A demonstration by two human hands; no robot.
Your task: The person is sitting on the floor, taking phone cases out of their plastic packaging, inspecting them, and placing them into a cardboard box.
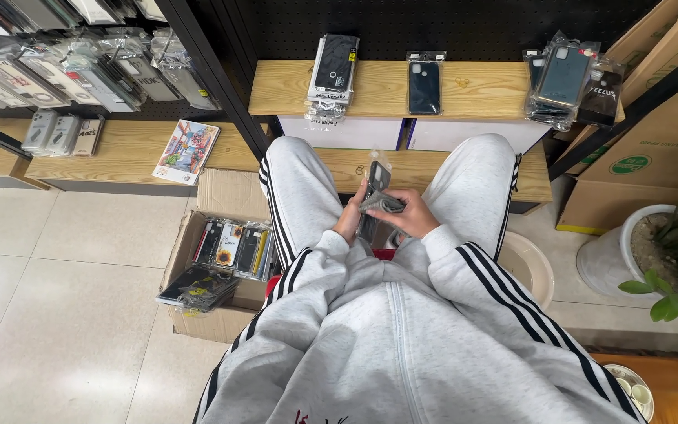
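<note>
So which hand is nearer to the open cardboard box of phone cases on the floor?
Left. The left hand is on the box's side, holding the bagged phone case over the lap. The right hand grips the same case from the far side, farther from the box.

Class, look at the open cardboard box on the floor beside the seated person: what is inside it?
The cardboard box holds a row of upright phone cases and a loose pile of bagged dark cases in front. Whatever lies beneath them, and the box bottom, is covered.

Dark phone case (376,182) in clear sleeve, upright between knees, held.
</note>
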